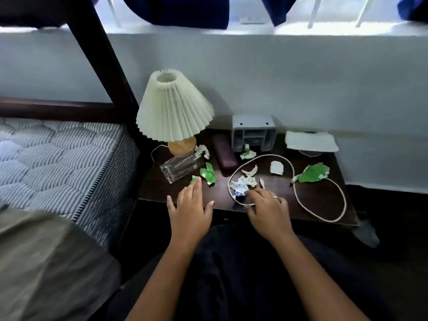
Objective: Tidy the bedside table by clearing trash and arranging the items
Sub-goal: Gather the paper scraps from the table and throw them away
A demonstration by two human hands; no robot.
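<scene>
The left hand lies flat over the front edge of the dark wooden bedside surface, its grip open and the fingers spread; the fingertips touch a small green and white paper scrap; just beyond them lies a bigger crumpled green wrapper, and to the far left of it a clear glass bottle lies on its side, touching the round orange base of a table lamp with a pleated cream shade; a little white crumpled paper lies beside that base.

The right hand, with a ring on one finger, has its grip partly closed; the fingertips press on a crumpled white and blue paper wad, but I cannot tell if it is really pinched; more torn white scraps lie just beyond the wad, inside a loop of a pale pink cable which runs to the right of this hand; a flat white scrap lies also inside the loop; a large green torn wrapper lies farther right, over the cable.

Beyond both hands, near the wall, stand a dark maroon glasses case, a small grey organiser box with a green and white scrap before it, and a folded white cloth; a striped mattress is left of the left hand.
</scene>
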